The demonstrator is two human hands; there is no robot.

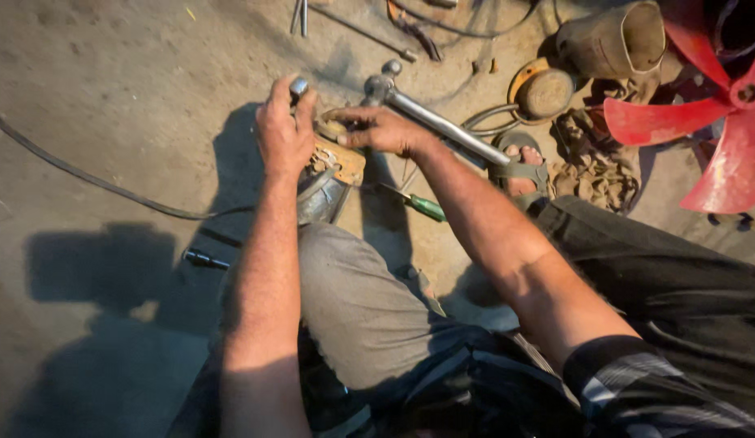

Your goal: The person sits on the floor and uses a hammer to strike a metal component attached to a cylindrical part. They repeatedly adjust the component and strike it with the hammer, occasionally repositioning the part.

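Observation:
I am seated on a concrete floor with a metal motor-like part (330, 182) propped against my left knee. My left hand (283, 130) is closed over a small silver socket-like piece (298, 85) at the top of the part. My right hand (380, 130) grips the part's round upper rim, fingers curled on its edge. A yellowish plate (346, 161) sits on the part between my two hands. What lies under my palms is hidden.
A long steel wrench (442, 123) lies just beyond my right hand. A green-handled screwdriver (422, 205) rests by my knee. A red fan blade (714, 122), a metal can (613, 39), a round disc (542, 89), rags and a black cable (85, 177) lie around.

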